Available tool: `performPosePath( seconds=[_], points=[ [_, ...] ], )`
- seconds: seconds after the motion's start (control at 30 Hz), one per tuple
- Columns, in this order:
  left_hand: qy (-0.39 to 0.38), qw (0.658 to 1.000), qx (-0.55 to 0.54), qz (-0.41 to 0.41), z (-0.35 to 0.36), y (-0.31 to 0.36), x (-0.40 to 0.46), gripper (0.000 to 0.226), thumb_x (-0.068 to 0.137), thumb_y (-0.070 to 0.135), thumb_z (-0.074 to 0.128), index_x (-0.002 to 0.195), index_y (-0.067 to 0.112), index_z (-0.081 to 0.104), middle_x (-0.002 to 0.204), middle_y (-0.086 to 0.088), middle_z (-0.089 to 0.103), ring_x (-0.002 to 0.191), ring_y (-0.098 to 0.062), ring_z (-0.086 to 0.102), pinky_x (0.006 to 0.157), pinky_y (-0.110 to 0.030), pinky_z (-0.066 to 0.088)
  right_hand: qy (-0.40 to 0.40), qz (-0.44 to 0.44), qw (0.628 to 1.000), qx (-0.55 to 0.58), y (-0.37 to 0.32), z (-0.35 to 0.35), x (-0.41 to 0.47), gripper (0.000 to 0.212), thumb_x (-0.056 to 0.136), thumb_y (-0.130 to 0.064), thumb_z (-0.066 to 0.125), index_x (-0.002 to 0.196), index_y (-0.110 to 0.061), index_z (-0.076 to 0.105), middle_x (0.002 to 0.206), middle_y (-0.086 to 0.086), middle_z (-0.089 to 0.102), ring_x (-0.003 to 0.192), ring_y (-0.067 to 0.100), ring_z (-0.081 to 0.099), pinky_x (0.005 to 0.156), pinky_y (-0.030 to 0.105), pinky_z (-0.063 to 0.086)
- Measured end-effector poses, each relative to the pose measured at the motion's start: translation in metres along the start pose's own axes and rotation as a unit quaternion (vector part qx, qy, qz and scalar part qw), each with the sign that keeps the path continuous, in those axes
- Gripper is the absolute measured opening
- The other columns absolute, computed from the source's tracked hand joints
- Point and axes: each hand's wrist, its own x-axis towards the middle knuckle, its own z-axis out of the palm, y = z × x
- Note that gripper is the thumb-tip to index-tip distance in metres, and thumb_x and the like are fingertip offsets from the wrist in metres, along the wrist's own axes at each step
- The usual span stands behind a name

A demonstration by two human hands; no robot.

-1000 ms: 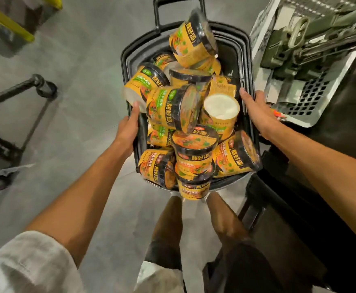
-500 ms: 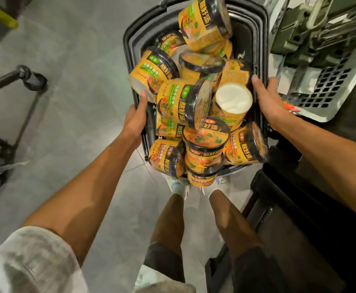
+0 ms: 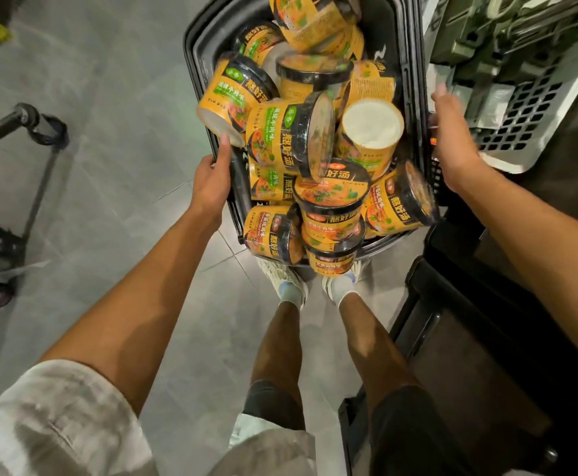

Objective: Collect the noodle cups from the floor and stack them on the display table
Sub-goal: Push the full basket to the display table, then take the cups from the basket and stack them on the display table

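A black basket (image 3: pixel 409 36) heaped with noodle cups (image 3: pixel 301 132) is carried at about knee height over the floor (image 3: pixel 109 132). The left hand (image 3: pixel 212 182) grips the left rim, thumb up along it and just under a cup (image 3: pixel 232 97) that leans out over that edge. The right hand (image 3: pixel 452 139) is curled over the right rim, its fingers hidden behind the edge.

The step in hand is judged to be the carrying of the full load to the display surface. The cups are piled loose above the rim, on their sides and upside down, so the basket is best kept level and moved without jerks. The cup overhanging the left rim and the one (image 3: pixel 401 201) tilted at the near right corner are thought likeliest to roll off; the near edge should not be let dip. The basket is best set down fully before either grip is released, and the stacking done one cup at a time.

Just right of the basket a pale perforated crate (image 3: pixel 521 125) holding green metal parts (image 3: pixel 487 39) lies close to the right hand, and knuckles could be caught there. Below it dark furniture (image 3: pixel 469 338) stands beside the right leg. To the left a black metal frame (image 3: pixel 23 125) stands on the floor, well apart. The feet (image 3: pixel 291 286) are directly under the near end of the basket. The display surface itself cannot be told with certainty.
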Motion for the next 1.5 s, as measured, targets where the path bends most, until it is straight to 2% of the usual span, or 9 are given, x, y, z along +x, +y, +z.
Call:
performPosePath(
  seconds=[0.13, 0.27, 0.53, 0.67, 0.77, 0.93, 1.03, 1.4, 1.5],
  points=[
    [0.086, 0.99, 0.102, 0.048, -0.011, 0.006, -0.042, 0.092, 0.095, 0.071, 0.056, 0.159, 0.008, 0.039, 0.124, 0.003, 0.062, 0.132, -0.024, 0.057, 0.108, -0.036, 0.045, 0.106, 0.021, 0.989, 0.106, 0.013, -0.021, -0.07, 0.045, 0.099, -0.07, 0.035, 0.111, -0.038, 0.066, 0.098, -0.014, 0.069, 0.096, 0.006, 0.066, 0.091, 0.032, 0.048],
    [0.089, 0.966, 0.173, 0.17, -0.016, 0.014, -0.085, 0.083, 0.095, 0.052, 0.071, 0.161, 0.018, 0.034, 0.15, -0.004, 0.05, 0.137, -0.019, 0.051, 0.111, -0.035, 0.045, 0.21, 0.084, 0.957, 0.18, 0.038, -0.028, -0.137, 0.026, 0.103, -0.048, 0.048, 0.114, -0.029, 0.062, 0.096, -0.009, 0.057, 0.09, 0.007, 0.054, 0.083, 0.029, 0.044],
    [-0.027, 0.86, 0.34, 0.379, 0.0, 0.052, -0.096, 0.11, 0.082, 0.032, 0.087, 0.166, 0.031, 0.016, 0.171, -0.008, 0.016, 0.159, -0.028, 0.012, 0.122, -0.038, 0.014, 0.084, 0.147, 0.889, 0.425, 0.071, 0.022, -0.188, 0.01, 0.1, -0.025, 0.063, 0.11, -0.024, 0.061, 0.098, -0.005, 0.065, 0.118, 0.018, 0.063, 0.12, 0.041, 0.04],
    [-0.042, 0.782, 0.457, 0.421, 0.01, 0.065, -0.073, 0.112, 0.08, 0.035, 0.089, 0.166, 0.019, 0.02, 0.173, -0.012, 0.016, 0.161, -0.035, 0.006, 0.128, -0.047, 0.013, 0.074, 0.136, 0.898, 0.411, 0.07, 0.046, -0.182, 0.049, 0.095, -0.011, 0.071, 0.14, -0.014, 0.052, 0.134, 0.003, 0.067, 0.129, 0.014, 0.061, 0.116, 0.036, 0.042],
    [-0.051, 0.763, 0.47, 0.44, 0.014, 0.068, -0.066, 0.112, 0.078, 0.04, 0.09, 0.164, 0.015, 0.023, 0.169, -0.011, 0.027, 0.159, -0.033, 0.017, 0.128, -0.048, 0.021, 0.09, 0.142, 0.899, 0.404, 0.065, 0.058, -0.172, 0.076, 0.09, -0.015, 0.082, 0.152, -0.02, 0.038, 0.143, 0.002, 0.062, 0.127, 0.013, 0.062, 0.108, 0.034, 0.048],
    [-0.061, 0.79, 0.434, 0.429, 0.013, 0.073, -0.072, 0.109, 0.074, 0.049, 0.09, 0.159, 0.018, 0.03, 0.16, -0.007, 0.04, 0.148, -0.025, 0.037, 0.122, -0.042, 0.034, 0.141, 0.165, 0.865, 0.452, 0.051, 0.064, -0.156, 0.09, 0.08, -0.017, 0.091, 0.152, -0.022, 0.036, 0.134, 0.003, 0.066, 0.113, 0.014, 0.07, 0.086, 0.03, 0.063],
    [-0.063, 0.824, 0.408, 0.387, 0.007, 0.081, -0.091, 0.107, 0.073, 0.055, 0.088, 0.158, 0.019, 0.034, 0.155, -0.005, 0.043, 0.143, -0.021, 0.041, 0.119, -0.043, 0.04, 0.155, 0.158, 0.86, 0.459, 0.044, 0.053, -0.168, 0.09, 0.08, -0.016, 0.091, 0.153, -0.019, 0.038, 0.138, 0.007, 0.065, 0.122, 0.02, 0.068, 0.095, 0.036, 0.061],
    [-0.106, 0.938, 0.152, 0.292, -0.018, 0.114, -0.284, 0.104, 0.065, 0.071, 0.087, 0.148, 0.033, 0.039, 0.143, 0.008, 0.059, 0.128, -0.011, 0.06, 0.108, -0.046, 0.055, 0.118, 0.06, 0.81, 0.571, -0.038, -0.046, -0.315, 0.055, 0.099, -0.005, 0.064, 0.151, -0.002, 0.048, 0.145, 0.02, 0.061, 0.126, 0.033, 0.062, 0.104, 0.045, 0.051],
    [-0.141, 0.937, 0.119, 0.297, -0.017, 0.132, -0.334, 0.104, 0.064, 0.071, 0.087, 0.148, 0.032, 0.041, 0.141, 0.008, 0.061, 0.126, -0.009, 0.062, 0.108, -0.044, 0.054, 0.117, 0.021, 0.801, 0.586, -0.066, -0.067, -0.372, 0.047, 0.097, -0.009, 0.064, 0.143, -0.01, 0.056, 0.128, 0.013, 0.07, 0.11, 0.025, 0.068, 0.087, 0.036, 0.06]
  ],
)
